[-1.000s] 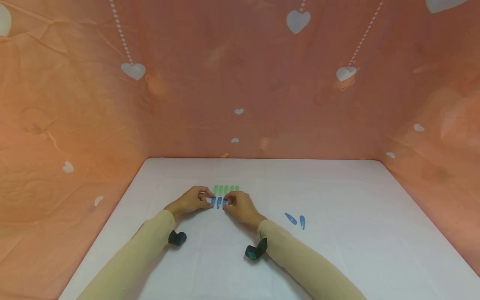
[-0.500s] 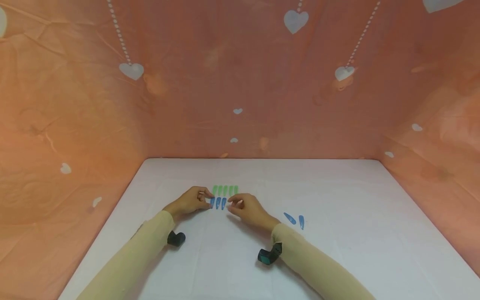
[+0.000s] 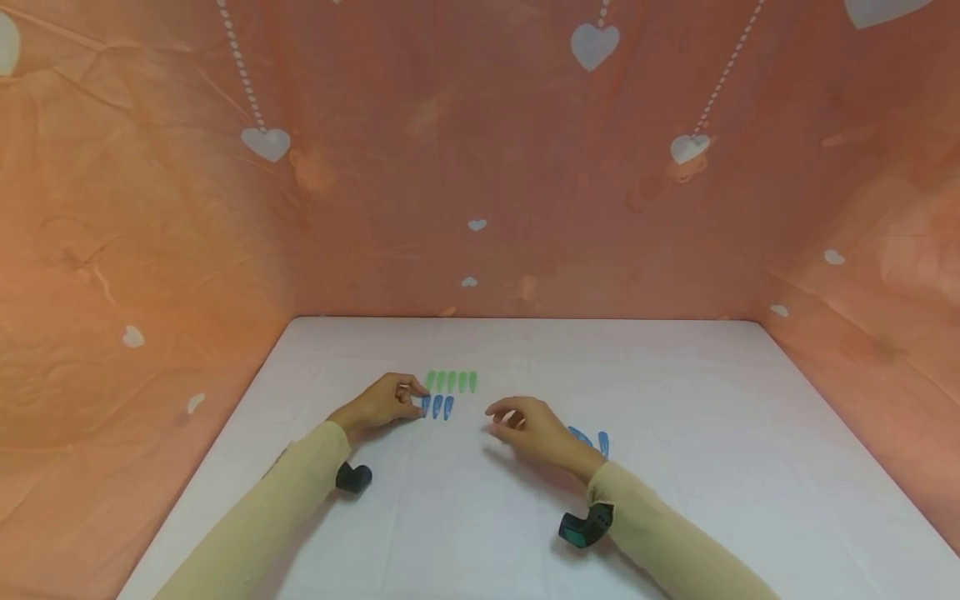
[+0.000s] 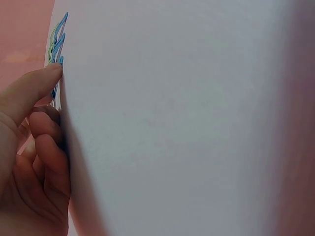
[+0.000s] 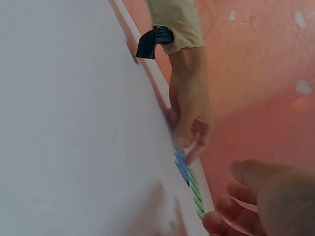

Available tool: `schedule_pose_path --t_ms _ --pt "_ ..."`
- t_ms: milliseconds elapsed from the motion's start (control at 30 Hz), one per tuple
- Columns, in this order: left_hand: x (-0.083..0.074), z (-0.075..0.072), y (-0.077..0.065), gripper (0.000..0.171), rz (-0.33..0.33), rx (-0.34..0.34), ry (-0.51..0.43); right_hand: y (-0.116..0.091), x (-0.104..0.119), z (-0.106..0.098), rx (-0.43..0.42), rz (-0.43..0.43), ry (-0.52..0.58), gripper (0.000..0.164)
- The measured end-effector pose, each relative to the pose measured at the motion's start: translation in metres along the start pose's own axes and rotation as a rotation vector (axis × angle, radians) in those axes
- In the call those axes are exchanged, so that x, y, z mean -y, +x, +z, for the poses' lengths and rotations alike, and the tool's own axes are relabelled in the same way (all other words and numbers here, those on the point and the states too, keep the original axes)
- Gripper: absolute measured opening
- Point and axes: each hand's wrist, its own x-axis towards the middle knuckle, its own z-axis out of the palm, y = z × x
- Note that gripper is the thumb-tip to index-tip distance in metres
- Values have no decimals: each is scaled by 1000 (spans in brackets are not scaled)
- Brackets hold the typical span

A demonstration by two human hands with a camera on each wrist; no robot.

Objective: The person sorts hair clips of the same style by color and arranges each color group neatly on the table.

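Observation:
Three blue snap hair clips lie side by side on the white table. My left hand (image 3: 381,400) pinches the leftmost blue hair clip (image 3: 426,406) by its ends, thumb at the near end and a finger at the far end. To its right lie the middle blue clip (image 3: 437,407) and the right-hand blue clip (image 3: 448,407). Just behind them runs a row of several green hair clips (image 3: 452,382). My right hand (image 3: 538,432) hovers to the right of the rows, fingers loosely bent with nothing held. In the left wrist view, the thumb (image 4: 37,86) touches a blue clip.
Two more blue clips, a slanted one (image 3: 579,434) and a straighter one (image 3: 603,442), lie beyond the right wrist, partly hidden by it. The white table (image 3: 712,400) meets an orange cloth backdrop (image 3: 375,208) with heart prints at its back and sides.
My right hand has let go of the right-hand blue clip and moved right, toward the two separate blue clips. The left hand has stayed on the leftmost clip.

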Motion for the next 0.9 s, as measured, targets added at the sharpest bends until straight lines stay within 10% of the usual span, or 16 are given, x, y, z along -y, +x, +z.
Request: schedule_pose_path --t_ms 500,900 --pt "-3 -1 -2 35 -22 -3 -22 -36 -29 -44 -91 -64 -78 23" --pt "-2 1 -1 35 -5 3 -19 -67 -59 -75 -162 61 -50 28"
